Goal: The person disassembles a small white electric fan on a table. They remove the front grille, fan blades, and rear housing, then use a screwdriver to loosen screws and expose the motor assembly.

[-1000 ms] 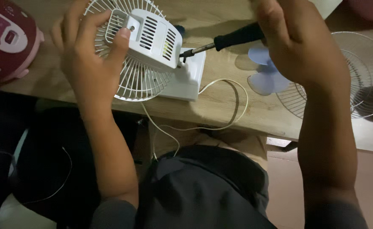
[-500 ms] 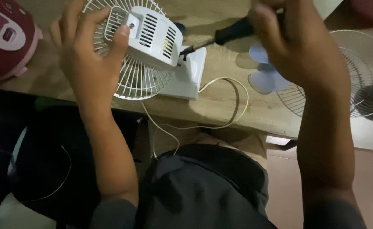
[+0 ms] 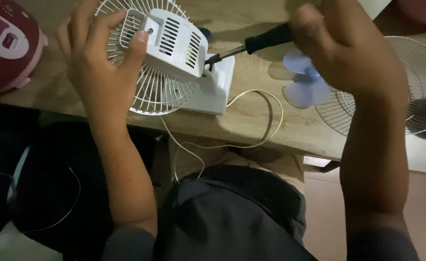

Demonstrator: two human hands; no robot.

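**Screwdriver at the back of a small white fan**

Head view: the left hand [image 3: 101, 63] grips the small white desk fan [image 3: 174, 43] at the top left of the wooden table [image 3: 251, 121]. Its fingers [image 3: 84, 19] curl over the white wire grille [image 3: 150, 92], and the thumb presses the edge of the white motor housing with its dark vent slots. The fan is tipped so that the back of the housing faces up and toward the camera, while its square white base [image 3: 213, 92] rests on the table just beside the grille.

The right hand [image 3: 348, 53] is closed round the black handle of a screwdriver [image 3: 251, 43]; the fingers wrap it tightly and hide the handle's far end. The metal shaft runs left and slightly down, and its tip meets the fan at the joint between housing and base.

A thin white cord [image 3: 266, 121] leaves the base, loops over the table near its front edge and drops below it toward the person's lap. A pale blue fan blade [image 3: 302, 84] lies on the table just under the right hand, partly covered by it. To its right a separate wire grille [image 3: 406, 87] lies flat, reaching the picture's edge. At the far left a rounded pink and dark red appliance [image 3: 7, 43] sits on the table, well apart from the fan. The person's dark clothing fills the lower middle.
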